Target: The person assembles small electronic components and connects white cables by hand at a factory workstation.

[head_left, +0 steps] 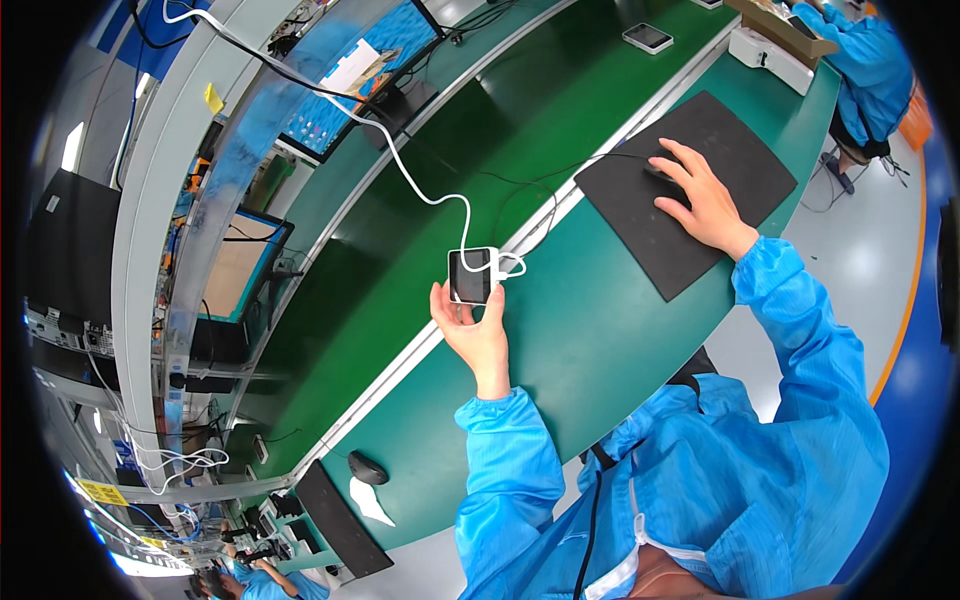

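My left hand (474, 335) grips a small white square device with a dark screen (468, 284) by its lower edge, thumb on one side and fingers on the other. A white cable (425, 196) drops from above, crosses the screen and loops at the device's right side, where a plug sits in it. Over on a black mat (668, 262), my right hand (702, 200) curves around a black computer mouse (657, 178). Fingers hide much of the mouse, and its dark body blends with the mat. A thin black cord runs left from it.
A green bench (560, 345) with a pale rail crosses the view. Monitors (365, 75) stand beyond it. Another white device (648, 38) lies far off; a white box (770, 60) is at the right end, near a person in blue (868, 70). A second mouse (367, 467) lies at lower left.
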{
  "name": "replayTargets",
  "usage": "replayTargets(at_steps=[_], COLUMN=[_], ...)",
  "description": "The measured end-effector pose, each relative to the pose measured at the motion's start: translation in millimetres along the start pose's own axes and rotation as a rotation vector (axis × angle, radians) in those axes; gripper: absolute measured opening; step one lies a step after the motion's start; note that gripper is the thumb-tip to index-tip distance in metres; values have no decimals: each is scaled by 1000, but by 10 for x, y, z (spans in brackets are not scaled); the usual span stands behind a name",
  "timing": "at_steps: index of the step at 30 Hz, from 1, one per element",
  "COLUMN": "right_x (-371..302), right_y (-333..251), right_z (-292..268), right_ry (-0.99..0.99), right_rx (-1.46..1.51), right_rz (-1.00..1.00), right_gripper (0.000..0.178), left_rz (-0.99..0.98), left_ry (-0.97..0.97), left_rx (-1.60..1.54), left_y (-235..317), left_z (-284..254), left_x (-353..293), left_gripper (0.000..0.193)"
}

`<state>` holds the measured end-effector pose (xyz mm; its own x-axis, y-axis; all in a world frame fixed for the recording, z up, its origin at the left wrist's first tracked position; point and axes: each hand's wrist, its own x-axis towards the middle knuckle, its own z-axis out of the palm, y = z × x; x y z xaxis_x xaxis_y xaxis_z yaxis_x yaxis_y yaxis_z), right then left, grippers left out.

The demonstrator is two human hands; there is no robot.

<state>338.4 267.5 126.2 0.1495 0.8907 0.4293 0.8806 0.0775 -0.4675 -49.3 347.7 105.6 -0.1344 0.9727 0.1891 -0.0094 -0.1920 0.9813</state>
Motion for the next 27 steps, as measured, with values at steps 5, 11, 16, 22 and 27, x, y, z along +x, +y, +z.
replayTargets(at_steps=[5, 11, 16, 22, 27], right_x=[-10, -19, -16, -11, -7], right_y=[34, 52, 33, 51, 64], right_z=[19, 49, 57, 68, 58], right_ry=[6, 26, 36, 45, 46], right_rx=[-64, -26, -57, -38, -42], right_rz=[-63, -51, -59, -60, -60], right_gripper=[43, 42, 42, 43, 43], left_rz=[-25, -31, -30, -13, -23], left_ry=[-6, -4, -17, -21, -17], left_rx=[-7, -10, 9, -7, -2], left_y=[20, 55, 27, 0, 51], left_z=[21, 36, 2, 0, 36], left_x=[-20, -31, -15, -6, -21], left_gripper=[97, 97, 96, 95, 95])
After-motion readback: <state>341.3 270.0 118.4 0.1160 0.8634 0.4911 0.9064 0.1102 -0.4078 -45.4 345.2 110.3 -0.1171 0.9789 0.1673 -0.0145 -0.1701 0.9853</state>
